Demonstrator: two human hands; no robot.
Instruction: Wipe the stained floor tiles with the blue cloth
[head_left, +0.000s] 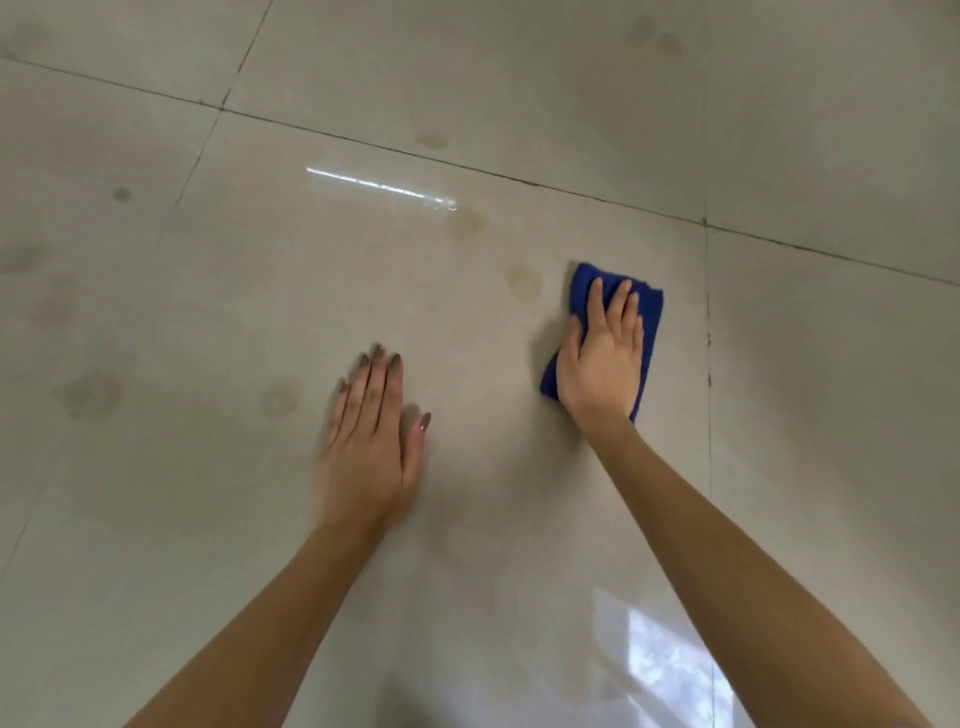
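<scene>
Right hand (602, 358) lies flat, pressing the folded blue cloth (652, 317) to the floor tiles (234, 519). Left hand (369, 441) is open, empty, beside it. A yellowish stain (523, 281) just left of the cloth and further stains (93, 395) beyond the left hand remain; most wiping appears outstanding.

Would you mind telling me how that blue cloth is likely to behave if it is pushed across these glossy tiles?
The blue cloth looks soft and folded, so it would probably bunch rather than stay stiff. The floor tiles are shiny, so it likely slides easily. The right hand flat on top should keep it spread.
</scene>
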